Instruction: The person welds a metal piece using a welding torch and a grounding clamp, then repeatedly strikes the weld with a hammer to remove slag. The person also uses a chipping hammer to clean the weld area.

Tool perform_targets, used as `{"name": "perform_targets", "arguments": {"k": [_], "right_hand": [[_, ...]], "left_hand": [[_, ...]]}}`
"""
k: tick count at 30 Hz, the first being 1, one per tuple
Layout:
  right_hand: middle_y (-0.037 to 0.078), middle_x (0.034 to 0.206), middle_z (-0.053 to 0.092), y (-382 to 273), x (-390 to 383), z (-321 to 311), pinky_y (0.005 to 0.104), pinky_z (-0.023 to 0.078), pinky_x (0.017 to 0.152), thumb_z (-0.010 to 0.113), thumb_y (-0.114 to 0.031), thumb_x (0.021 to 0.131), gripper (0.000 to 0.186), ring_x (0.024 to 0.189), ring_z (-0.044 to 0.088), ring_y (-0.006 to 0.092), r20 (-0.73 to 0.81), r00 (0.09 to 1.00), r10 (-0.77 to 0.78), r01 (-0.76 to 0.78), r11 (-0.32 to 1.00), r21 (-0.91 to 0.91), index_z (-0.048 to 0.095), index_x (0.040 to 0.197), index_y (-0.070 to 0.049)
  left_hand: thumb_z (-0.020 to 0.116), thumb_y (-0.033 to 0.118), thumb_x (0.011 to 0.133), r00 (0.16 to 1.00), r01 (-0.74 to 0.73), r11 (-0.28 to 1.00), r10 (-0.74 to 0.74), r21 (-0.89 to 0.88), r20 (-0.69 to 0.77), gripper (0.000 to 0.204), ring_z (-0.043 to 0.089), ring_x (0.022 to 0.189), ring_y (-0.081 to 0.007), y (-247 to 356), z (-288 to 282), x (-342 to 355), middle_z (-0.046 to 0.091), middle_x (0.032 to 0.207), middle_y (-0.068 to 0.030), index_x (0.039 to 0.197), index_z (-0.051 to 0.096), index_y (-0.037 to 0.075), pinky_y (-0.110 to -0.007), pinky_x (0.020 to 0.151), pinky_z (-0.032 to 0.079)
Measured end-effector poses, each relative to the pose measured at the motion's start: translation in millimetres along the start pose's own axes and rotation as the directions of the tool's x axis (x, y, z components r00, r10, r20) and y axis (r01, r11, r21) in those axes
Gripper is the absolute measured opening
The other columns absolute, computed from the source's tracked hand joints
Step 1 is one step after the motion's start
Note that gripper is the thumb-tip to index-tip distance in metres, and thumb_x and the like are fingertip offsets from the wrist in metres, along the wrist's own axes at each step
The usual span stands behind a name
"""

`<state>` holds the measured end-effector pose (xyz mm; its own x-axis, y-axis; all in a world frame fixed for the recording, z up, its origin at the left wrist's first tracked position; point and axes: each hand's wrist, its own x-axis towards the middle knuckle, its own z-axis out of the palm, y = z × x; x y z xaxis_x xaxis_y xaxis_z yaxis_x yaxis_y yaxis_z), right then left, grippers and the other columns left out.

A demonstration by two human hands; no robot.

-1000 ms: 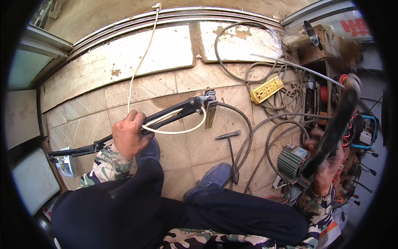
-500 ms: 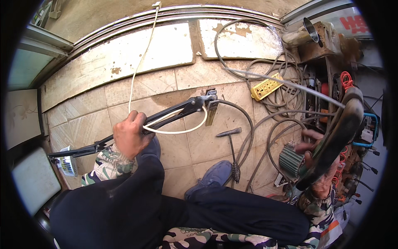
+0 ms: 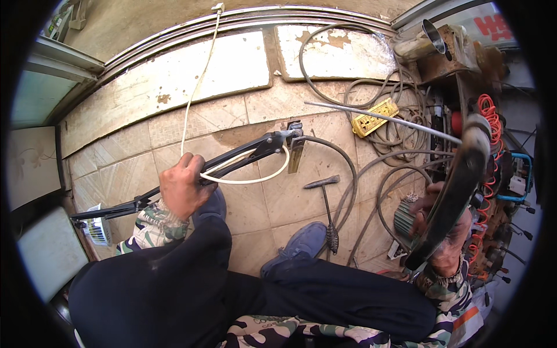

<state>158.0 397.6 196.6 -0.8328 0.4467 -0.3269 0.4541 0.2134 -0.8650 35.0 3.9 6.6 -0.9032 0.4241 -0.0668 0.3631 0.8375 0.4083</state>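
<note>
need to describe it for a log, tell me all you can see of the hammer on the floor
The hammer lies flat on the tiled floor, dark metal head toward the top of the view, thin shaft running down to a ribbed dark handle end near the blue shoe. It looks worn. No hand touches it; a grey cable curves close beside it.

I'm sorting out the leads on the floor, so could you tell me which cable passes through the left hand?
The white cable: it runs down from the wall into the left hand and loops beyond it. The grey cables lie further right, untouched.

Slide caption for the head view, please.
Left hand grips a black metal arm; right hand holds a dark curved bar above the tiled floor.
</note>
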Motion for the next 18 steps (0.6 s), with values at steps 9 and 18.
{"name": "perform_targets", "arguments": {"k": [9,18], "right_hand": [[-0.001,0.072,0.055,25,10,-6,0.0217,0.041,0.047,0.075,0.006,0.083,0.020,0.057,0.053,0.0064,0.137,0.933,-0.333,0.359,0.884,-0.300,0.059,0.091,-0.003],[-0.001,0.080,0.062,9,5,-9,0.0246,0.045,0.062,0.080,0.001,0.081,0.023,0.068,0.056,0.0065,0.119,0.987,-0.104,0.139,0.927,-0.349,0.064,0.099,0.000]], "left_hand": [[0.087,0.023,0.070,1.000,0.004,1.000,-0.004,0.009,0.001,0.034,0.068,0.068,-0.0341,2,2,0,0.063,0.082,-0.0109,0.089,0.063,0.007,-0.044,0.060,0.055],[0.087,0.023,0.069,1.000,0.008,1.000,-0.008,0.011,0.006,0.034,0.067,0.068,-0.0345,1,3,0,0.062,0.082,-0.0109,0.088,0.062,0.008,-0.045,0.060,0.055]]}}
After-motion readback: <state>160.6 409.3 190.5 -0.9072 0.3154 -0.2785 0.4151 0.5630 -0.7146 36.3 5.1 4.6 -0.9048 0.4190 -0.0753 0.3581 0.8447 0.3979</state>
